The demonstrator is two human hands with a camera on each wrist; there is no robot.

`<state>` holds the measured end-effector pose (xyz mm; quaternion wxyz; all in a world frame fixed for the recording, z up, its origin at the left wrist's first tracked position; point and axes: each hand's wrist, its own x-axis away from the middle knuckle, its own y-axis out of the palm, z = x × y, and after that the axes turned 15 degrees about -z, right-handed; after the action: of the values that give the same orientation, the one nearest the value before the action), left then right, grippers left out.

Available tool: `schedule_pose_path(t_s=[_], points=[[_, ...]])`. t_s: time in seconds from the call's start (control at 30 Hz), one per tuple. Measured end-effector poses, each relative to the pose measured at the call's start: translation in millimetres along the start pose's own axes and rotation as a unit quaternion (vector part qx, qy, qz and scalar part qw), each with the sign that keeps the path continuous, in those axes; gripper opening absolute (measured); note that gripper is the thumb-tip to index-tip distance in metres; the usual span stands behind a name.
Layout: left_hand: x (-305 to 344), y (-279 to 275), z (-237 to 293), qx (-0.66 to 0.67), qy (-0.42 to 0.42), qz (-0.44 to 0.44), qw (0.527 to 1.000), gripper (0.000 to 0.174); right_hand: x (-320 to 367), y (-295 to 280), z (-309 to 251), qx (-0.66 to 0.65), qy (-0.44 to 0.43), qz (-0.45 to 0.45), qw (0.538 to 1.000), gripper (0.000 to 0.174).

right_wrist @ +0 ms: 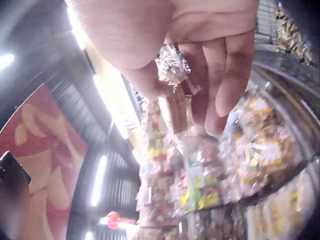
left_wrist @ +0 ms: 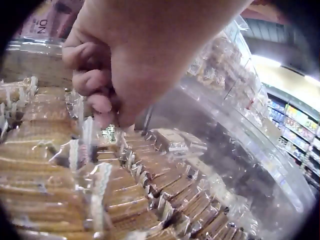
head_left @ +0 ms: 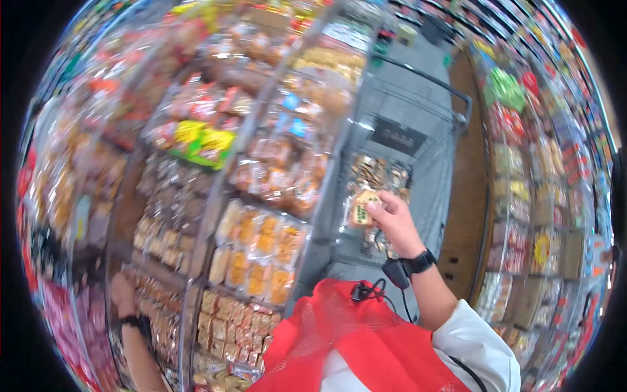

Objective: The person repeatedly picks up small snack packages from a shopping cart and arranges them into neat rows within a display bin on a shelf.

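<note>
In the head view my right hand point(head_left: 395, 222) holds a small wrapped biscuit packet point(head_left: 364, 208) over the cart, with the thumb on its face. The right wrist view shows that packet point(right_wrist: 175, 112) edge-on, its crinkled clear end between the thumb and fingers of my right hand point(right_wrist: 200, 65). My left hand point(head_left: 123, 295) reaches down into a shelf bin at the left. Seen from the left wrist, my left hand point(left_wrist: 102, 85) has curled fingers, with thumb and fingertips pinching the printed end of a wrapped biscuit point(left_wrist: 109, 136). Rows of similar wrapped biscuits point(left_wrist: 45, 170) lie around it.
A grey shopping cart point(head_left: 424, 183) stands ahead, with several small wrapped packets point(head_left: 379, 171) inside. Bins of bagged snacks, including yellow-topped buns point(head_left: 258, 248), fill the left side. A clear plastic divider point(left_wrist: 240, 130) borders the biscuit bin. More stocked shelves point(head_left: 516, 196) line the right.
</note>
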<state>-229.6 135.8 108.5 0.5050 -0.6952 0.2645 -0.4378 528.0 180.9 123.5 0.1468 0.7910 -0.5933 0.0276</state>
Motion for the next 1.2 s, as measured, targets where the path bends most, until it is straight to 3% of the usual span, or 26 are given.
schedule_pose_path(t_s=[0.03,0.1,0.23,0.33,0.4,0.43,0.47,0.57,0.6,0.67,0.77,0.87,0.9,1.0,1.2], points=[[-3,2,-3,-0.072,-0.008,-0.007,0.997,0.037,2,22,-14,0.04,0.014,-0.027,0.999,0.032],[2,10,-10,-0.005,0.061,0.043,0.997,0.036,3,84,-43,0.049,-0.017,-0.073,0.996,0.035],[27,-15,-17,0.073,0.138,-0.016,0.988,0.026,-5,199,-73,0.059,0.011,-0.238,0.969,0.043],[24,-5,-39,0.123,0.172,-0.038,0.977,0.024,-26,287,-72,0.175,0.034,-0.325,0.929,0.04],[24,0,-45,0.15,0.177,-0.034,0.972,0.025,-53,344,-44,0.138,-0.023,-0.432,0.891,0.04],[24,7,-49,0.174,0.182,-0.029,0.967,0.025,-65,374,-39,0.191,-0.048,-0.443,0.875,0.039],[21,11,-52,0.197,0.189,-0.019,0.962,0.025,-76,405,-36,0.349,-0.081,-0.394,0.846,0.041],[36,8,-44,0.212,0.15,-0.001,0.966,0.025,-109,484,2,0.393,-0.175,-0.335,0.838,0.054],[41,2,-41,0.207,0.126,0.006,0.97,0.025,-127,505,32,0.429,-0.226,-0.332,0.809,0.053],[42,-4,-41,0.164,0.121,0.003,0.979,0.026,-128,538,40,0.431,-0.171,-0.348,0.815,0.055],[39,-16,-36,0.106,0.112,-0.012,0.988,0.028,-127,554,46,0.461,-0.184,-0.301,0.815,0.053],[31,-19,-22,0.033,0.103,0.023,0.994,0.03,-119,541,28,0.397,-0.087,-0.356,0.842,0.057],[29,-18,-17,0.006,0.099,0.044,0.994,0.031,-110,530,12,0.303,-0.018,-0.387,0.871,0.057],[6,-2,-20,-0.016,0.148,0.071,0.986,0.035,-107,501,13,0.167,0.034,-0.381,0.909,0.052],[-3,4,-29,-0.028,0.165,0.084,0.982,0.034,-74,452,-19,0.029,0.047,-0.367,0.929,0.046]])
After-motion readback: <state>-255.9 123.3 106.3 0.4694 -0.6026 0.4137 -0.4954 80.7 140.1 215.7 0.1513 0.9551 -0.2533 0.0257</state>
